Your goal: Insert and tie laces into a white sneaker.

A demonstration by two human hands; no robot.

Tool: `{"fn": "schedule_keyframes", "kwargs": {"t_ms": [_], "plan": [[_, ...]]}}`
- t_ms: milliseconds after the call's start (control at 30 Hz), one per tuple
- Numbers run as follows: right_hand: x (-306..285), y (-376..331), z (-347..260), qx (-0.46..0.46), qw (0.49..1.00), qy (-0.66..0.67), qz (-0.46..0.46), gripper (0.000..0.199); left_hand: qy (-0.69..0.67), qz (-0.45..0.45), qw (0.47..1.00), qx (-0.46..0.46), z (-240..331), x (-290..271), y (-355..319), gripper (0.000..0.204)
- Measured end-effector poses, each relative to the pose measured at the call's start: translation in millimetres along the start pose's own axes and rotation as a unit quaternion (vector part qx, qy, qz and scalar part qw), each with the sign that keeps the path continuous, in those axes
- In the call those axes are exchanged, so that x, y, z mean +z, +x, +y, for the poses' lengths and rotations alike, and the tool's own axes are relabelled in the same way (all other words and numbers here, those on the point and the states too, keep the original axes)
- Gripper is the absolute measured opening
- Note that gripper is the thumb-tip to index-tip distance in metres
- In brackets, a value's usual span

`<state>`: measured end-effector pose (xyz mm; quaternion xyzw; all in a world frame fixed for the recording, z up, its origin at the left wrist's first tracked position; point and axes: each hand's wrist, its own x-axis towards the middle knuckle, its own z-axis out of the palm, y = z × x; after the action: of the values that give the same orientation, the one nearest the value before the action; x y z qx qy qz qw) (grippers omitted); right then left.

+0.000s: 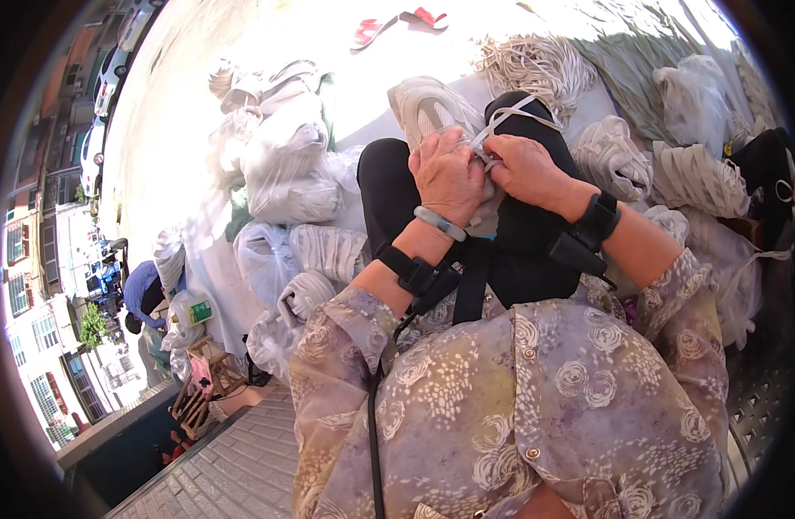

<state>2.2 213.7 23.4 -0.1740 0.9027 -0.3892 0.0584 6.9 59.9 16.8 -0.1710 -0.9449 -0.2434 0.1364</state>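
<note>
My right hand (531, 170) is closed in a pinch on a white lace (508, 112), which loops up beyond its fingers across my dark knee. Just beside it, my left hand (449, 176) lies back-up over the pale shoe (428, 105); its fingertips are hard to make out, so I can't tell whether it grips the lace too. The shoe sits under my left hand, between my knees, its toe pointing away from me. Beyond my right hand lies a heap of cream laces (544, 73); right of it, a rolled pale bundle (614, 157). Left of my left hand are white plastic-wrapped bundles (292, 169).
</note>
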Motion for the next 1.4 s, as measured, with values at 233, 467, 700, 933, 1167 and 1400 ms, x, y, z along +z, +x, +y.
{"fn": "schedule_keyframes", "kwargs": {"t_ms": [233,467,700,933,1167,1400], "plan": [[1,1,6,0.001,0.999,0.052,0.014,0.018,0.071,-0.026,0.997,0.011,6,2,9,0.015],[2,-1,3,-0.026,0.999,0.032,0.018,0.025,0.103,-0.027,0.992,0.064,13,-11,12,0.017],[-5,-16,1,0.052,0.996,0.060,0.033,0.024,0.141,-0.237,0.961,-0.025,-56,-105,-55,0.020],[2,-14,-6,0.016,0.999,0.010,0.038,0.022,0.308,-0.327,0.783,-0.431,-177,-160,-167,0.025],[9,-4,-6,0.057,0.996,0.038,0.054,0.020,0.120,-0.076,0.989,-0.046,-110,-107,-117,0.050],[4,11,-3,0.116,0.986,0.106,0.051,0.019,0.096,-0.089,0.988,0.087,-50,-57,-38,0.069]]}}
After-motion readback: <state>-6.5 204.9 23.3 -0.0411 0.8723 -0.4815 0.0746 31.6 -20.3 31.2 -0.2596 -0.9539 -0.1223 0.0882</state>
